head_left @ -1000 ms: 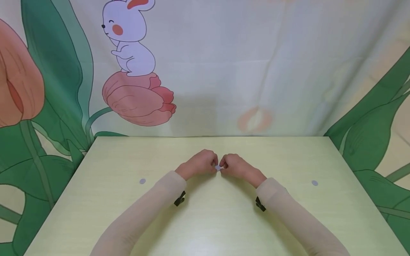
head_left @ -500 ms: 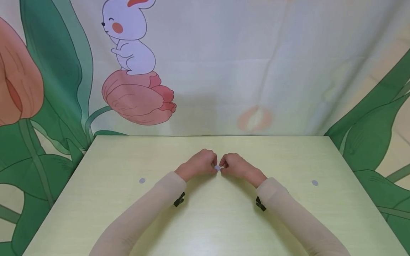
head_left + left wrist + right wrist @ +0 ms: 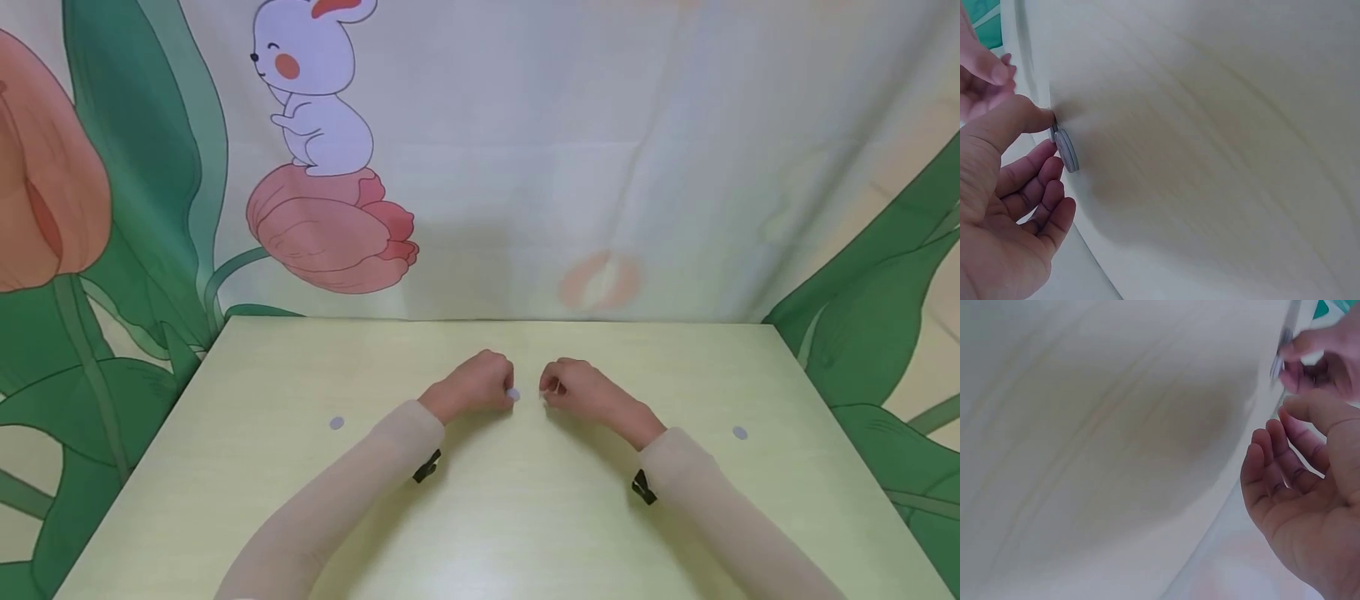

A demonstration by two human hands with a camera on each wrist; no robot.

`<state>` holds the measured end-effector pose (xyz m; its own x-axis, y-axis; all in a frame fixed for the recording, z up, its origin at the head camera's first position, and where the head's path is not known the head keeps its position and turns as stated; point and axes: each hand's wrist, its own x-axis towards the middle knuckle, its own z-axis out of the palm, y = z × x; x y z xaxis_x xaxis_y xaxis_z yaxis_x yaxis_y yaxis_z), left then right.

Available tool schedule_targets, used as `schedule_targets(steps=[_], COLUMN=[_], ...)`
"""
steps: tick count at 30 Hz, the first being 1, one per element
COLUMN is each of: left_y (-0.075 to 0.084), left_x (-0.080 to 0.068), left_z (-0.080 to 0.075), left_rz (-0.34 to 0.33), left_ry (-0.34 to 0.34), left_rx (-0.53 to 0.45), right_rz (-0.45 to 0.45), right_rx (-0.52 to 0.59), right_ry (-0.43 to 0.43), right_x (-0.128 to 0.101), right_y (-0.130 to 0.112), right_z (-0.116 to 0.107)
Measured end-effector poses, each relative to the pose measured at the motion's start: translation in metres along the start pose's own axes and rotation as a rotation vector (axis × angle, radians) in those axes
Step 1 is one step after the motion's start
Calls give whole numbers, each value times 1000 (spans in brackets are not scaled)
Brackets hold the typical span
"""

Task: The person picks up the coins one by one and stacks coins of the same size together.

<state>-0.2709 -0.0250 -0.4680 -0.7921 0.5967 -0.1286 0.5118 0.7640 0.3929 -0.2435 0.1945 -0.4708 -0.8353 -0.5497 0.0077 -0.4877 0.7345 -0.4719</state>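
Near the far middle of the table my left hand (image 3: 476, 385) pinches a small grey round disc (image 3: 513, 395) between thumb and forefinger. In the left wrist view the disc (image 3: 1067, 151) has a thick, layered-looking edge, and part of a grey rim shows behind it under the thumb. Just to the right, apart from the disc, is my right hand (image 3: 581, 390), its thumb and forefinger tips together. A tiny pale piece (image 3: 543, 397) shows at those tips, too small to identify; the right wrist view does not show it clearly.
Two similar grey discs lie flat on the pale table (image 3: 480, 517): a left disc (image 3: 337, 423) and a right disc (image 3: 740, 433). Behind the far edge hangs a printed curtain (image 3: 480, 167) with a rabbit and tulips.
My right hand has drawn away to the right from the disc, opening a gap between the hands. My left hand still holds the disc in about the same place.
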Motion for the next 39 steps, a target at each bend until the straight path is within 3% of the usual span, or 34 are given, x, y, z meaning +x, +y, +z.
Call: schedule_targets(steps=[7,12,21,31,39], left_y=[-2,-1,-3,-3,-4], left_x=[-1,-1,1,4,4], left_z=[4,3,3,3,3], left_rz=[-19,7,9,0,-50], left_ry=[1,24,-4,-14,-16], left_rx=[0,-17,-58,-113,-174], right_rz=[64,136,280,344,377], right_rx=[-49,-67,-98,-151,-145], right_ry=[78,150,180,183,167], right_x=[-46,-86,-151,-207,-228], right_y=[26,51,95,135,149], right_z=[-28,-50,-77,-86,-84])
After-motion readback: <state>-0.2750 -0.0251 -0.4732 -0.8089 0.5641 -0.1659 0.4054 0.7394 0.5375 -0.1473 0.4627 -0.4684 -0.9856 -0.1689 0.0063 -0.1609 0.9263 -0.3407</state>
